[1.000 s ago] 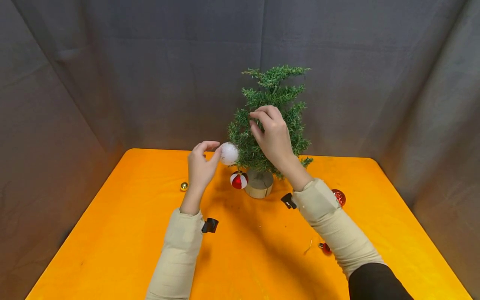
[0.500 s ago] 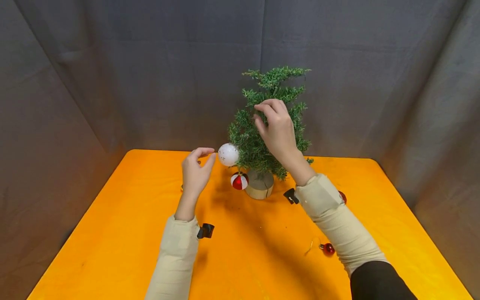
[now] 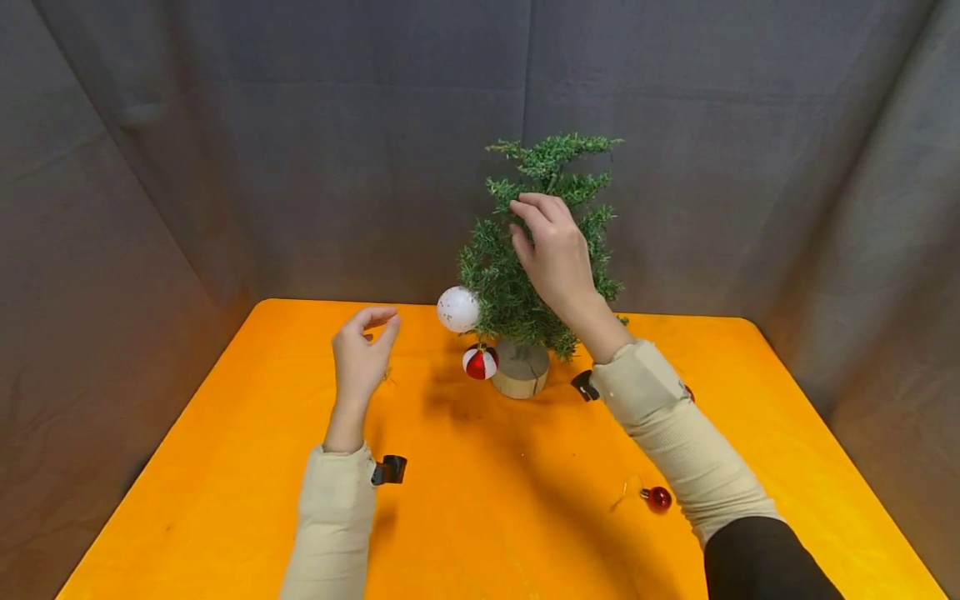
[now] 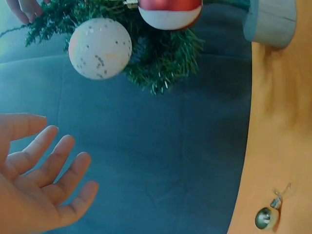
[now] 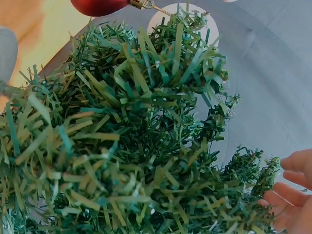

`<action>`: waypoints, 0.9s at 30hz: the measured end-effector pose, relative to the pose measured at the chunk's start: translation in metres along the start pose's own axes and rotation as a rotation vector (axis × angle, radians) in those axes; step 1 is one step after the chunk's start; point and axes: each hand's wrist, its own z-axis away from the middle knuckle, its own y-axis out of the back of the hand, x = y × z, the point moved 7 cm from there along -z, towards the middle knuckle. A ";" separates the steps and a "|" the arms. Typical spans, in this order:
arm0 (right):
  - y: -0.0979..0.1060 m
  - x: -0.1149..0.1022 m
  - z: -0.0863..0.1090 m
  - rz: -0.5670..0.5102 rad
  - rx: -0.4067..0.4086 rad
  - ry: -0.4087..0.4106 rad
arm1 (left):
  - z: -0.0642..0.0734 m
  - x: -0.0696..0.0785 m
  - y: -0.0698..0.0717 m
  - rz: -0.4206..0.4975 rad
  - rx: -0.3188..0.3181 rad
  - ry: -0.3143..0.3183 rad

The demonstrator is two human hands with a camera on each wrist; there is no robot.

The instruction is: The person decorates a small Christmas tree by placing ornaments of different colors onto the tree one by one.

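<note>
A small artificial Christmas tree [image 3: 510,283] stands on a round wooden base [image 3: 519,375]. From its lower left branches hang a white speckled ball [image 3: 457,309] and, lower, a red-and-white ball [image 3: 480,362]. My left hand [image 3: 362,354] is in the air left of the white ball, apart from it; the left wrist view shows loosely spread fingers [image 4: 51,168] with nothing in them. In front of the tree's upper middle is my right hand [image 3: 555,250], its fingers bent loosely. In the right wrist view its fingers [image 5: 287,204] are beside a branch tip; whether they touch it is unclear.
A small gold ball [image 4: 265,219] lies on the orange tabletop [image 3: 247,433] left of the tree. On the right are a small red ball [image 3: 657,498] with a string loop and another red ball [image 3: 689,393], mostly behind my sleeve. A grey curtain [image 3: 360,167] hangs behind.
My left hand has moved left and slightly down, away from the white ball, which stays on the tree. My right hand has shifted slightly up and right.
</note>
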 end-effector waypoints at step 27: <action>0.012 0.000 -0.012 0.008 0.061 0.053 | 0.000 -0.064 0.002 -0.089 -0.064 0.143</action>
